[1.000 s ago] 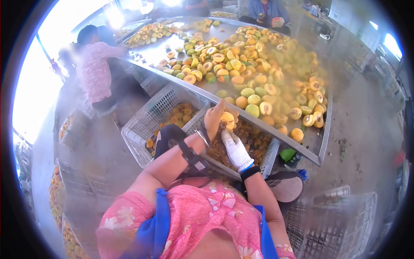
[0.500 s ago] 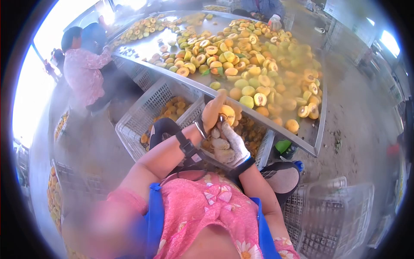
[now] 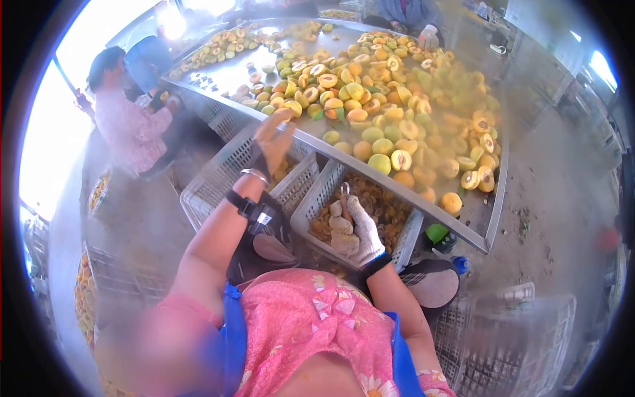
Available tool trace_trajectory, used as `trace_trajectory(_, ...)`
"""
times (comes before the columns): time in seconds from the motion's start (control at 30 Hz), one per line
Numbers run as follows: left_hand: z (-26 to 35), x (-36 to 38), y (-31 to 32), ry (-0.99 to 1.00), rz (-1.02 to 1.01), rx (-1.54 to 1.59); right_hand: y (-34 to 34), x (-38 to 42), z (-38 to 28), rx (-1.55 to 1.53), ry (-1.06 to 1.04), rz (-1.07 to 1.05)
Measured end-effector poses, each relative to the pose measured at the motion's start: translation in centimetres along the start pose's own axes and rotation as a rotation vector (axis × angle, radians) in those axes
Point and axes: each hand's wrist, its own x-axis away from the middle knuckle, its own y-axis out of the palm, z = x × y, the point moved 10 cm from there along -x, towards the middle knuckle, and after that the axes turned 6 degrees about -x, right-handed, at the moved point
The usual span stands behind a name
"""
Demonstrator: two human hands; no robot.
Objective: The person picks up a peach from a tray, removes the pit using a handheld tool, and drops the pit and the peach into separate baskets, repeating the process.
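Observation:
My left hand (image 3: 274, 135) is bare and reaches to the near edge of the metal table (image 3: 390, 180), fingers apart. Its fingertips overlap a peach half (image 3: 293, 106) at the rim of the pile. My right hand (image 3: 360, 235), in a pale work glove, is closed round the handle of a pitting spoon (image 3: 345, 189) whose metal loop points up. It hovers over a white crate (image 3: 306, 210) containing orange-brown peach scraps (image 3: 381, 198). Whole and halved yellow peaches (image 3: 380, 163) cover much of the table.
Left of the scrap crate stands another white crate (image 3: 210, 192) with fruit in it. A person in a pink top (image 3: 129, 126) sits at the left; a gloved hand (image 3: 430, 38) rests at the far side. Stacked crates (image 3: 516, 331) and a green container (image 3: 436, 233) are at the right.
My left hand has left the pitting spoon and moved up and left to the table edge; the peach it held is no longer in it. My right hand stays low with the spoon.

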Motion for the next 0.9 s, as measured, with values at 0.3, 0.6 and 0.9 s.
trace_trajectory(0.3, 7.5, -1.4, 23.8, 0.580, -0.800, -0.221, 1.5, 0.3, -2.1, 0.058, -0.098, -0.026)
trace_trajectory(0.6, 6.5, -1.8, 22.5, 0.272, -0.808, -0.287, 2.3, 0.7, -2.9, 0.162, -0.158, 0.036)
trace_trajectory(0.9, 6.8, 2.3, 17.0, -0.664, -0.582, 1.504, 1.5, 1.6, -5.8, 0.522, -0.422, 0.342)
